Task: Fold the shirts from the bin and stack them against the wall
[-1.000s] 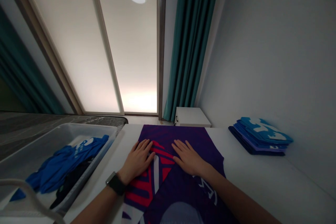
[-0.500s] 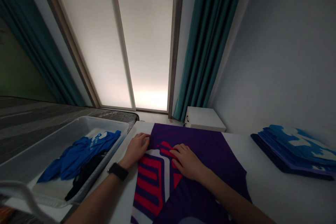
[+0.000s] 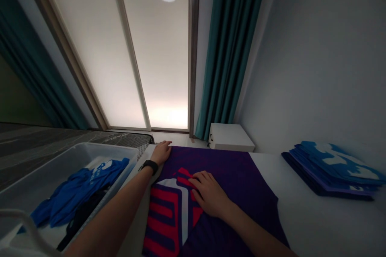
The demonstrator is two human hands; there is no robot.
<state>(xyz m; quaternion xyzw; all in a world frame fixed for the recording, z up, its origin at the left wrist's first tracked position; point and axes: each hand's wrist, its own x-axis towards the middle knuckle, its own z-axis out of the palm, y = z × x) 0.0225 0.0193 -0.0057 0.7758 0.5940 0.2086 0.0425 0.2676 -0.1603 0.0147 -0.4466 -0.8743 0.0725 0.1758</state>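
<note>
A purple shirt [image 3: 235, 176] with a red and white pattern lies spread on the white table, one part folded over across its near left. At the shirt's far left corner is my left hand [image 3: 161, 152], a dark watch on its wrist. Its fingers stretch forward along the cloth edge and look apart. My right hand [image 3: 209, 194] rests flat on the red and white print near the middle, fingers loosely extended. Neither palm shows.
To the left stands a translucent plastic bin [image 3: 99, 147] holding a blue garment [image 3: 81, 192] and a dark one. A stack of folded clothes [image 3: 334, 172] lies on the table [image 3: 313, 225] at right. Behind the table is a white cabinet [image 3: 230, 136].
My left hand has slid forward from the shirt's left edge to its far corner. My right hand stays on the print. The view has turned slightly right.
</note>
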